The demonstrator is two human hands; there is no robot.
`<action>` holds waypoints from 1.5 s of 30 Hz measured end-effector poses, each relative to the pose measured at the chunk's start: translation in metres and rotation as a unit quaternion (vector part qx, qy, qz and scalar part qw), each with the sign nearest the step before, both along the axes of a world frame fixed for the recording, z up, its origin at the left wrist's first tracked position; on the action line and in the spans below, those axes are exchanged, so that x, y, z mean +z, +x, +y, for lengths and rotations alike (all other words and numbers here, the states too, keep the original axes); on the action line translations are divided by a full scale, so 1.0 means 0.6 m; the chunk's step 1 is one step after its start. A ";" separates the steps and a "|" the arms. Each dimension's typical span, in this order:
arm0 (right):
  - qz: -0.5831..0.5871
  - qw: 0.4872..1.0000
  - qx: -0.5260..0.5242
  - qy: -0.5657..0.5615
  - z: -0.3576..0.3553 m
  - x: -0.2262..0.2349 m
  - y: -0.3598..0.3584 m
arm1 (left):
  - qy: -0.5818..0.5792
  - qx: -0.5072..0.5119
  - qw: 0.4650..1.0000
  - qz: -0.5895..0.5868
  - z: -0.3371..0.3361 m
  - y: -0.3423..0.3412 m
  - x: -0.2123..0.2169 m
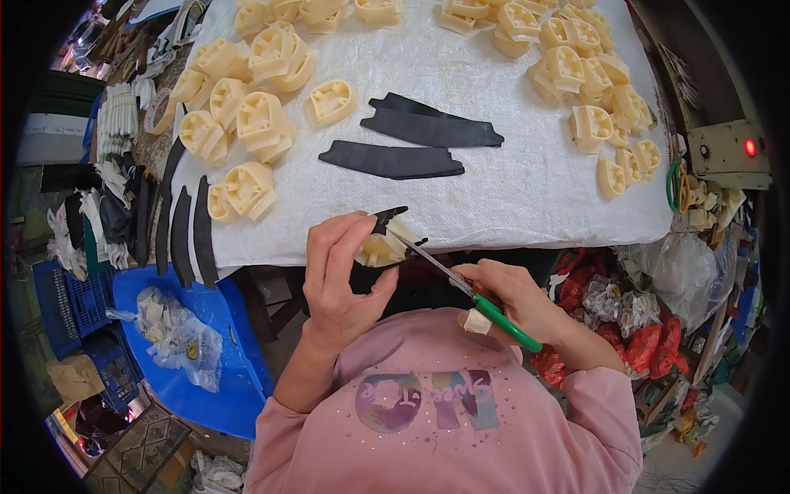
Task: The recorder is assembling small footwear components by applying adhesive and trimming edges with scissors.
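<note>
**Person at a white-covered table, with a cream piece in one hand and scissors in the other**

The table point(510, 202), spread with a white woven sheet, fills the upper middle of the view. Below it is the person's pink shirt point(444, 362). A blue plastic chair point(239, 362) stands at lower left, a clear plastic bag point(196, 342) on its seat. Clusters of cream moulded parts point(267, 123) cover the table's far left and far right. Between them lie flat black strips point(395, 159); more curve along the left edge.

The left hand point(339, 267) pinches the cream piece point(378, 250) between fingers and thumb at the table's near edge, in front of the shirt; black material point(390, 216) shows along its top. The right hand point(514, 296) is closed around the green handles of the scissors point(506, 323). Their blades point at the piece and overlap it; whether they touch, I cannot tell. A small cream block point(476, 322) sits beside the handles.
</note>
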State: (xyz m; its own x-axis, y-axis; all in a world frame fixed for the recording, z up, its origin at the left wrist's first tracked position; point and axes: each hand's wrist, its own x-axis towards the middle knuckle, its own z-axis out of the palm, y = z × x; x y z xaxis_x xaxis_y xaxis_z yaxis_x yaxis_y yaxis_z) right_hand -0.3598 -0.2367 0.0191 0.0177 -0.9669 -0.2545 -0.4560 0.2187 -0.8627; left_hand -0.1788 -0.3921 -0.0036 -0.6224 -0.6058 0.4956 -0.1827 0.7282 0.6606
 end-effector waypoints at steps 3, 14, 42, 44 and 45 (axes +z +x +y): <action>-0.004 1.000 -0.011 -0.004 -0.004 -0.003 -0.001 | 0.018 -0.006 1.000 0.009 -0.001 -0.005 -0.002; 0.026 1.000 -0.016 -0.006 -0.004 -0.005 0.005 | 0.026 -0.003 1.000 0.006 0.004 -0.010 0.003; 0.066 0.978 -0.166 -0.105 0.026 0.001 -0.038 | 0.200 -0.013 0.980 0.020 -0.017 0.012 -0.003; 0.178 0.971 -0.085 -0.136 0.020 0.023 -0.053 | 0.268 -0.033 0.962 0.034 -0.026 0.013 0.005; 0.250 0.958 -0.050 -0.128 0.018 0.036 -0.060 | 0.299 -0.061 0.952 0.031 -0.031 0.014 0.012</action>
